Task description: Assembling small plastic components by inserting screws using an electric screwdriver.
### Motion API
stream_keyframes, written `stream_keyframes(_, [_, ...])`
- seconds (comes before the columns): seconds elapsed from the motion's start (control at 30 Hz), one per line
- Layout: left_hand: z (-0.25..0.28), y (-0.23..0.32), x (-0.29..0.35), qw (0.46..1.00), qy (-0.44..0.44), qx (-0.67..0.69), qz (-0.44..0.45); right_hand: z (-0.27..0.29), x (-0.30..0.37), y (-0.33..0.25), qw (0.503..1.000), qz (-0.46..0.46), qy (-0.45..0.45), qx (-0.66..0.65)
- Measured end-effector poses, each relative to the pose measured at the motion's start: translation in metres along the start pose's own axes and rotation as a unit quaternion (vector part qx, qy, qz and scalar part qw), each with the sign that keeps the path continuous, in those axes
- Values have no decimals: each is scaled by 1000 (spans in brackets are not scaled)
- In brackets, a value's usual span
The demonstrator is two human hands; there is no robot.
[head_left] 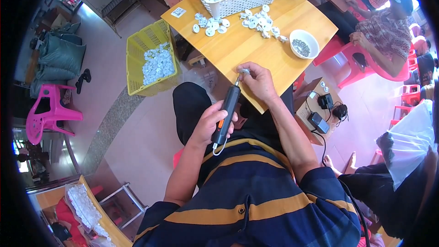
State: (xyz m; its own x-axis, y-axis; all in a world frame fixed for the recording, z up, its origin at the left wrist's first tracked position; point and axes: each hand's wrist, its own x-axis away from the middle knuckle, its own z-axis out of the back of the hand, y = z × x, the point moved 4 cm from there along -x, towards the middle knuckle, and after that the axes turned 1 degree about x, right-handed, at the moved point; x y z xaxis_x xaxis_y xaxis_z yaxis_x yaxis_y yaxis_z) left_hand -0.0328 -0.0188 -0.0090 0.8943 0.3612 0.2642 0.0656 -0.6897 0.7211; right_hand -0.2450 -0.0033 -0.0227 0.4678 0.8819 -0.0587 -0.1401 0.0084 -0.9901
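My left hand (212,123) is wrapped round a black electric screwdriver (227,113) with an orange switch, its bit pointing up and away from me. My right hand (258,81) pinches a small white plastic part (245,71) at the screwdriver's tip, over the near corner of the wooden table (279,73). Whether a screw sits between tip and part is too small to tell. Two loose groups of similar round white parts (260,22) lie farther back on the table. At its right edge stands a white bowl (315,47) with small metal screws (301,48) in it.
White perforated baskets (238,2) of parts stand at the table's far edge. A yellow crate (137,71) with white parts is on the floor at left, beyond a pink stool (50,112). On the right, a box (315,105) carries power adapters and cables; a person (384,39) sits nearby.
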Motion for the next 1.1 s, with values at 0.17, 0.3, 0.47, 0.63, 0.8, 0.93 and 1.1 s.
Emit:
stream_keyframes(0.17, [2,-1,1,1000,7,0,1,-1,1,-6,1000,-9,-3,9])
stream_keyframes(0.3, [1,-1,1,1000,4,2,4,-2,3,-6,1000,-8,0,0])
stream_keyframes(0.47, [0,-1,-3,1000,-11,10,2,1,1,2,1000,-4,9,-11])
stream_keyframes(0.63, [-1,2,0,1000,-3,7,2,-3,0,-2,1000,3,-7,9])
stream_keyframes(0.8, [1,1,-1,1000,-4,12,2,-1,1,-1,1000,4,-5,9])
stream_keyframes(0.93, [-1,-3,-7,1000,-11,12,5,7,2,5,999,27,12,13])
stream_keyframes(1.1, [-4,1,-9,999,-7,47,10,6,-5,3,990,95,61,90])
